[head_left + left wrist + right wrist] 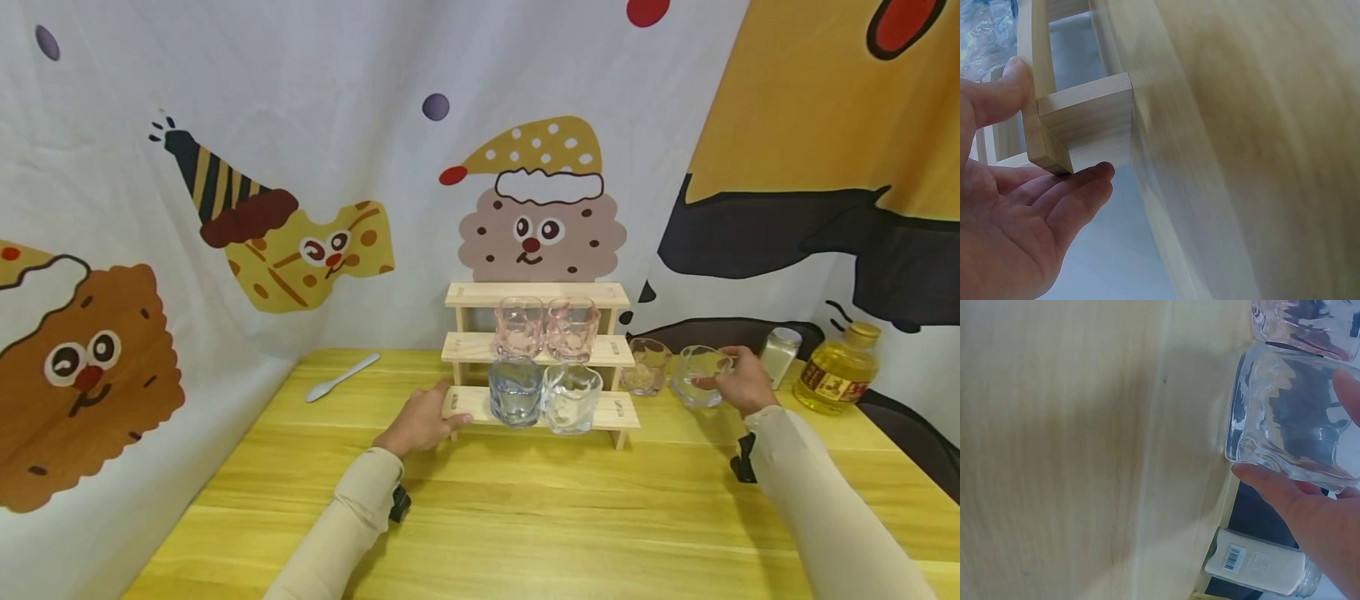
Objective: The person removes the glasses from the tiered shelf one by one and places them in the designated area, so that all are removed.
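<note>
My left hand [423, 419] holds the left end of the lowest step of a three-step wooden display rack [537, 294]. In the left wrist view the thumb lies on top of the step [1055, 150] and the fingers reach around its end. At the right, my right hand [742, 383] grips a clear drinking glass [699, 379], thumb on one side and fingers on the other. A pinkish glass [647, 367] stands between that glass and the rack. Two pink glasses [520, 327] sit on the middle step; a bluish glass [515, 392] and a clear glass [572, 400] share the lowest.
Right of my right hand stand a white-filled jar [780, 357] with a lid and a bottle of yellow oil [837, 371]. A pale spoon [342, 378] lies at the back left of the wooden table [480, 517]. A cartoon-printed curtain [360, 100] hangs behind.
</note>
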`<state>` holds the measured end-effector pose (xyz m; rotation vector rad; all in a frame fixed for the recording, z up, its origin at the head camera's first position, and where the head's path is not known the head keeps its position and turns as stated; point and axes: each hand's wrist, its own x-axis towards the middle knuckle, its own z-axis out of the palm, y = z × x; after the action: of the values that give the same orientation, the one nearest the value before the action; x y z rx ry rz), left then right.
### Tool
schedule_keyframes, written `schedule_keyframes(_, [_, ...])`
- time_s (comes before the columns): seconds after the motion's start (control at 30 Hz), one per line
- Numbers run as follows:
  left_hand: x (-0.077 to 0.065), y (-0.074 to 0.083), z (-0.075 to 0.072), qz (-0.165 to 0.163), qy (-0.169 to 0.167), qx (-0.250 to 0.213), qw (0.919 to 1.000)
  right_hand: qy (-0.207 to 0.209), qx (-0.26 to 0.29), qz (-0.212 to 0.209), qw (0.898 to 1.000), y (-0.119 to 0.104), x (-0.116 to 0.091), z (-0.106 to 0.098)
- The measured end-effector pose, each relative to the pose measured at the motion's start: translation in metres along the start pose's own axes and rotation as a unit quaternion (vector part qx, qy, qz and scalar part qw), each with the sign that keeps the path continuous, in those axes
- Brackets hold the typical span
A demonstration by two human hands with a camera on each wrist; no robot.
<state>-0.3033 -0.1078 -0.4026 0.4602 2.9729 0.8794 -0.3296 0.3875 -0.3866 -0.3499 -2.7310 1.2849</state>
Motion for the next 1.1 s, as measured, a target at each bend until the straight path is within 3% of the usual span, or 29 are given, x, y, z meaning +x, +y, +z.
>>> schedule_keyframes(1.1, [-0.0008, 0.0008, -0.0004, 0.003, -0.002, -0.017, 0.9998, 0.008, 0.003, -0.007, 1.000, -0.0006, 0.0064, 0.0062])
